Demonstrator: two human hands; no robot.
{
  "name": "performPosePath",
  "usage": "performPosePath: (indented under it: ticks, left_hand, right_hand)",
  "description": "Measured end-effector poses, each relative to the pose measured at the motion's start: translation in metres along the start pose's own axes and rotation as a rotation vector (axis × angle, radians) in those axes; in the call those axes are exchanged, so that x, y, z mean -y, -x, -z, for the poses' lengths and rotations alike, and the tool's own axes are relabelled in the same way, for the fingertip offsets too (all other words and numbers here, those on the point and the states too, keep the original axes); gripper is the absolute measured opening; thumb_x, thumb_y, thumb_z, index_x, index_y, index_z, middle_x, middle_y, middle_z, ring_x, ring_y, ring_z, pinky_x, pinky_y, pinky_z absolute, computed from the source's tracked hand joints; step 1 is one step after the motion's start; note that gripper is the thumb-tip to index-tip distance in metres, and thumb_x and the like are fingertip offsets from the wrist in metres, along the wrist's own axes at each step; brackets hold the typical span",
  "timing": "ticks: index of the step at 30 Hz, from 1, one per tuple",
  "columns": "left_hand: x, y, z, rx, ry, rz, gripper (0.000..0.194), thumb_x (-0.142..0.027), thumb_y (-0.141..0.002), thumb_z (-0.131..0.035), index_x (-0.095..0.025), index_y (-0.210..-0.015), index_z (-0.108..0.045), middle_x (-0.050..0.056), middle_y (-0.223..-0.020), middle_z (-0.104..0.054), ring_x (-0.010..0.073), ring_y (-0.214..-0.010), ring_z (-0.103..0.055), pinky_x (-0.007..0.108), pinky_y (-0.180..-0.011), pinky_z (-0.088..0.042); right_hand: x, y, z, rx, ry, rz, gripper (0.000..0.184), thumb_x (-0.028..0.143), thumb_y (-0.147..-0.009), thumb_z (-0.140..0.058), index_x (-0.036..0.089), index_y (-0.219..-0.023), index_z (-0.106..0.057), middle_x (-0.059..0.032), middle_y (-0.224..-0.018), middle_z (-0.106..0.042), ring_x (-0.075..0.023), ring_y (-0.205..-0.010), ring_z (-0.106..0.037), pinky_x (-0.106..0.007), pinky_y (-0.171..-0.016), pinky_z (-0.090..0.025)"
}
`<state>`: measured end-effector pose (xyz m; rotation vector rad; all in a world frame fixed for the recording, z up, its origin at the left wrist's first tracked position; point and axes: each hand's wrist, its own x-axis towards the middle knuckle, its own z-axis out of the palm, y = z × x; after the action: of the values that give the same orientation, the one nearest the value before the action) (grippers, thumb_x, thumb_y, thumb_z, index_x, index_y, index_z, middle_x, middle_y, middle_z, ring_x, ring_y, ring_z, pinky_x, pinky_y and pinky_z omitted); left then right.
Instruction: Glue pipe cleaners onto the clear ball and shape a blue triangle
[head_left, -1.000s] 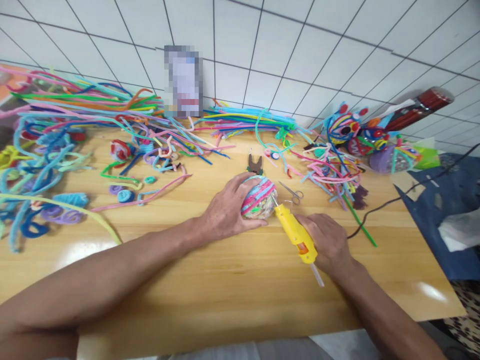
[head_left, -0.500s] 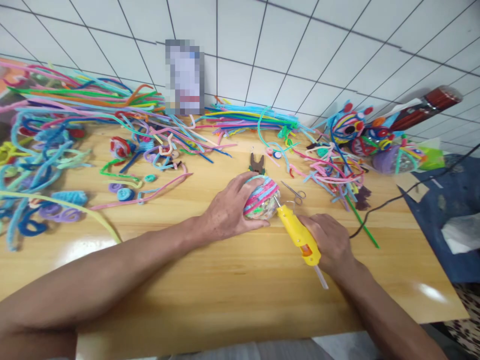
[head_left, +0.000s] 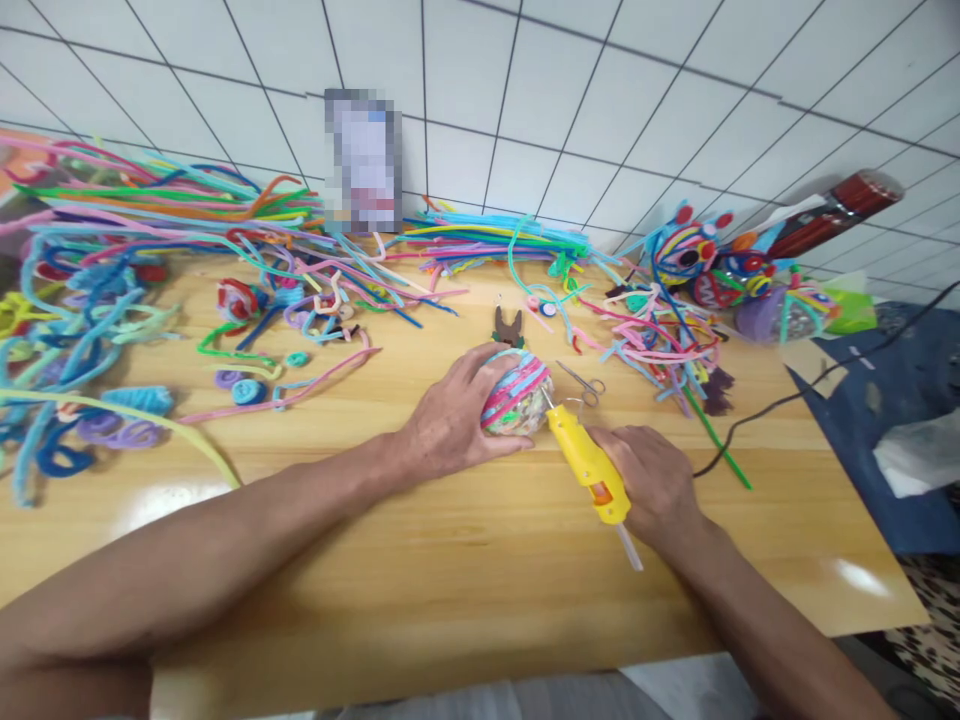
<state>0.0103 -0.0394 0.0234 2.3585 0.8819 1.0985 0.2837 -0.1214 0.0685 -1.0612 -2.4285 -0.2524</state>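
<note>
My left hand (head_left: 456, 412) is wrapped round a rounded piece (head_left: 517, 392) banded with pink and blue pipe cleaners, its right side see-through and colourful inside. In my right hand (head_left: 651, 478) is a yellow hot glue gun (head_left: 589, 460), with a clear glue stick (head_left: 631, 548) poking out of its back end. The gun's metal nozzle points up-left and meets the right side of the rounded piece; whether it touches I cannot tell. Just beyond lie pliers (head_left: 508, 326) with dark jaws, their handles mostly hidden by my left hand, and small scissors (head_left: 585, 385).
Pipe cleaners (head_left: 180, 205) in many colours cover the table's left and back. A tangled pile (head_left: 667, 340) lies at the right, near decorated figures (head_left: 686, 255). A blurred-out phone-like panel (head_left: 365, 160) leans on the tiled wall. A black cord (head_left: 780, 402) crosses the right edge.
The view shifts slightly between frames. Both hands, the rounded piece and the glue gun keep nearly the same places relative to each other.
</note>
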Motion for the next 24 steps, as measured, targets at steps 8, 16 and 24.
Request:
performPosePath:
  ticks: [8,16,24]
  left_hand:
    - [0.0013,0.0004,-0.0013,-0.004,0.018,0.015,0.100,-0.056,-0.075,-0.090,-0.027,-0.155,-0.038,0.019,-0.152,-0.053,0.0369,-0.143,-0.056,0.059,-0.117,-0.053]
    - [-0.0004,0.0002,-0.0008,0.005,0.008,0.031,0.100,-0.053,-0.074,-0.092,-0.027,-0.154,-0.038,0.018,-0.152,-0.053,0.0363,-0.144,-0.055,0.058,-0.118,-0.053]
    - [-0.0012,-0.0007,0.0005,0.019,0.008,0.034,0.100,-0.050,-0.074,-0.092,-0.027,-0.154,-0.037,0.018,-0.151,-0.053,0.0367,-0.144,-0.056,0.058,-0.118,-0.053]
  right_hand:
    - [0.0005,0.0005,0.0010,0.009,0.000,-0.006,0.038,0.025,-0.106,-0.050,0.013,-0.141,-0.058,-0.0086,-0.086,-0.071,-0.0245,-0.075,-0.064,-0.037,-0.069,-0.048]
    - [0.0015,0.0005,0.0019,0.011,-0.006,-0.014,0.033,0.025,-0.107,-0.049,0.014,-0.136,-0.060,-0.0088,-0.087,-0.072,-0.0235,-0.073,-0.065,-0.036,-0.069,-0.048]
    - [0.0031,-0.0010,0.0016,-0.024,-0.003,-0.017,0.031,0.026,-0.108,-0.046,0.014,-0.131,-0.061,-0.0082,-0.083,-0.072,-0.0228,-0.069,-0.064,-0.036,-0.066,-0.048]
